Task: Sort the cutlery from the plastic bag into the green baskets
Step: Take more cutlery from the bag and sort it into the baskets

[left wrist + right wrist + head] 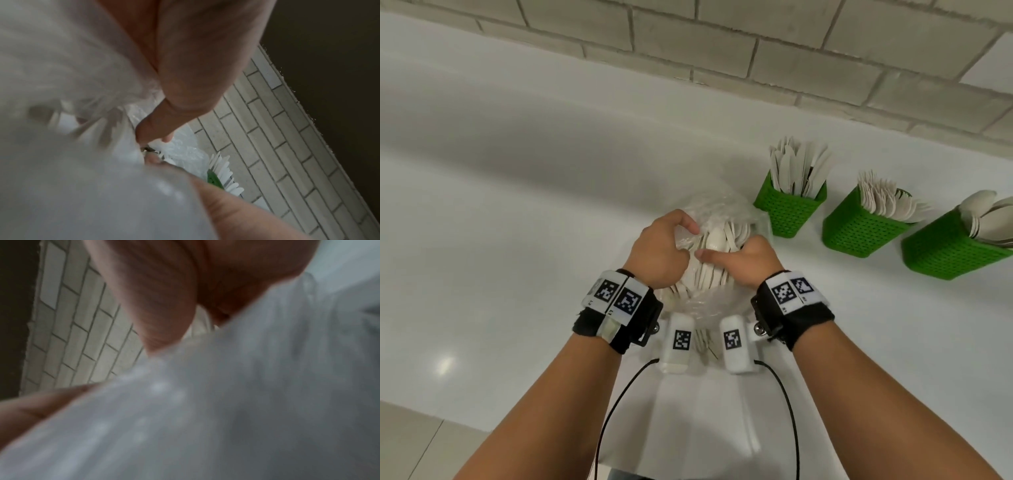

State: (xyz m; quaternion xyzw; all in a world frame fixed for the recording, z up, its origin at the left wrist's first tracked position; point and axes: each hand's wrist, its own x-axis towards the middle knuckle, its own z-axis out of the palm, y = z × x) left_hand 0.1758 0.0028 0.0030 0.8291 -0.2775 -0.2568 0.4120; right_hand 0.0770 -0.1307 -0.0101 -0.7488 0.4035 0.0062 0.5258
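Three green baskets [866, 226] standing right on white counter [517, 205], holding knives, forks, spoons. Clear bag [722, 212] of cutlery [714, 240] at centre, just left of nearest basket. Left hand [661, 250] and right hand [746, 260] both clutching bag.

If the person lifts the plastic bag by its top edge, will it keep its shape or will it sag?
The plastic bag is thin, clear and crumpled, so it would probably sag. The cutlery piled loose inside would likely slide toward the lowest point. The left hand and right hand both grip the film, which suggests one hand may not control it.
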